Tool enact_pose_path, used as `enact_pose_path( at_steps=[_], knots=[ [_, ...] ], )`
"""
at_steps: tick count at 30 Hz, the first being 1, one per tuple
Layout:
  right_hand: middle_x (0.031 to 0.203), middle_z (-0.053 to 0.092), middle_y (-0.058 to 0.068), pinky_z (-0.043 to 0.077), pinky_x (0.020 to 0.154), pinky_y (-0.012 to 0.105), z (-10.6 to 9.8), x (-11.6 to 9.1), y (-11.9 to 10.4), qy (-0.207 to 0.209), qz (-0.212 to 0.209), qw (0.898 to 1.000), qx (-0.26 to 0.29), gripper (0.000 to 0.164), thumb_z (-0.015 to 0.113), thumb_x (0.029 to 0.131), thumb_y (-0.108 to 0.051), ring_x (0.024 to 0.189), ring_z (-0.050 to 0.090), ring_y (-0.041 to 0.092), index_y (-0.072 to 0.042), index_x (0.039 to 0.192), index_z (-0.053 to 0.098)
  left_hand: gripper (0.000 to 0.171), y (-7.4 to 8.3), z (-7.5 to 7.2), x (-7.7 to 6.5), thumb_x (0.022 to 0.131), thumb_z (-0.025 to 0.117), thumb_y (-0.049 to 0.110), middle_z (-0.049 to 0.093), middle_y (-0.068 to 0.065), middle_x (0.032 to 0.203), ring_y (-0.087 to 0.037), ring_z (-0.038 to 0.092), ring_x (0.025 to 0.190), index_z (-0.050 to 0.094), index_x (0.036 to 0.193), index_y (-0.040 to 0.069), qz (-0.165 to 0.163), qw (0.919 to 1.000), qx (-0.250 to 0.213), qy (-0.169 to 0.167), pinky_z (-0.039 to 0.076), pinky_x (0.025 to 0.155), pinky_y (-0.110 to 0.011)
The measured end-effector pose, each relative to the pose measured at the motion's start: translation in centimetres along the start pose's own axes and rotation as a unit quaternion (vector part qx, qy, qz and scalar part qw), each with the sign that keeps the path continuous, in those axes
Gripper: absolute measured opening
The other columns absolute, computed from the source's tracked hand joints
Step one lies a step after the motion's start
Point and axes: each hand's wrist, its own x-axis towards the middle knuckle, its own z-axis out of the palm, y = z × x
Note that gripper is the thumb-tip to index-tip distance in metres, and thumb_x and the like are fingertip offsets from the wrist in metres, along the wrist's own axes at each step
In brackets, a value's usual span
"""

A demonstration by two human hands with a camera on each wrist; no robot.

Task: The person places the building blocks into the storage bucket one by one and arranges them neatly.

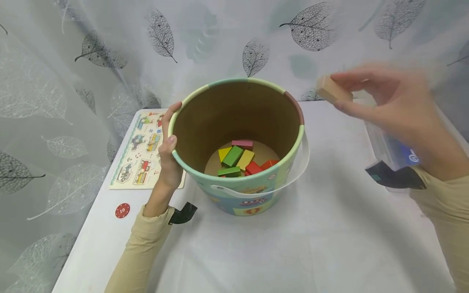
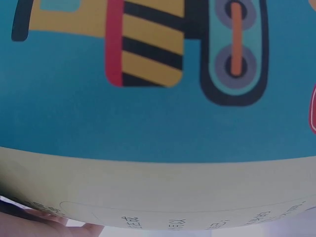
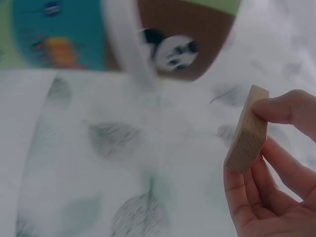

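A round toy bucket (image 1: 238, 185) with a pastel rim and printed pictures stands on the white table, tilted a little toward me. My left hand (image 1: 170, 150) grips its left rim, with the thumb over the edge. In the left wrist view the printed bucket wall (image 2: 148, 123) fills most of the frame. Several coloured wooden blocks (image 1: 232, 156), green, yellow, red and pink, lie on the bucket's floor. Up to the right of the bucket, my right hand (image 1: 399, 97) pinches a plain wooden block (image 3: 248, 131) between thumb and fingers, clear of the rim.
On the left lies a wooden picture puzzle board (image 1: 137, 150), partly behind my left hand. A red chip (image 1: 122, 210) marked 10 is nearer me. Under my right forearm sits a clear plastic box (image 1: 381, 142). A leaf-print curtain (image 1: 220, 36) hangs behind; the bucket's white handle (image 1: 305, 156) droops forward.
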Motion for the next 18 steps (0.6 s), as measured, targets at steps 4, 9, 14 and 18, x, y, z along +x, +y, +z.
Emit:
enact_pose_path(
  at_steps=[4,9,14,18],
  knots=[
    [0.108,0.07,0.018,0.05,0.092,0.022,2.3,2.3,-1.6,-0.048,-0.099,0.994,0.015,0.044,0.072,0.069,0.021,0.094,0.065,0.024,0.013,0.112,0.066,0.081,-0.7,-0.6,0.0,0.084,0.045,0.055,0.034,-0.018,0.15,-0.04,0.035,0.135,0.023,0.152,0.016,-0.002,1.0,-0.003,-0.004,0.034,0.107,-0.051],
    [0.108,0.069,0.015,0.052,0.09,0.022,4.6,3.9,-2.4,-0.083,-0.14,0.986,-0.037,0.044,0.073,0.07,0.018,0.094,0.064,0.023,0.008,0.112,0.068,0.082,-0.6,-0.4,-0.1,0.083,0.047,0.055,0.035,-0.017,0.15,-0.039,0.035,0.135,0.025,0.151,0.016,-0.005,1.0,-0.007,-0.002,0.034,0.108,-0.051],
    [0.106,0.069,0.014,0.052,0.088,0.022,5.9,4.6,-2.5,-0.099,-0.146,0.983,-0.046,0.042,0.074,0.071,0.016,0.093,0.063,0.021,0.006,0.111,0.069,0.081,-0.5,-0.3,-0.1,0.083,0.046,0.054,0.035,-0.018,0.149,-0.039,0.035,0.135,0.025,0.151,0.016,-0.006,0.9999,-0.009,0.006,0.033,0.107,-0.051],
    [0.106,0.069,0.015,0.053,0.087,0.021,6.5,4.8,-2.4,-0.109,-0.146,0.983,-0.038,0.04,0.072,0.073,0.016,0.091,0.064,0.02,0.007,0.112,0.069,0.08,-0.6,-0.5,-0.1,0.084,0.045,0.054,0.036,-0.019,0.148,-0.041,0.036,0.134,0.025,0.151,0.015,0.002,1.0,0.001,0.002,0.035,0.106,-0.052]
  ],
)
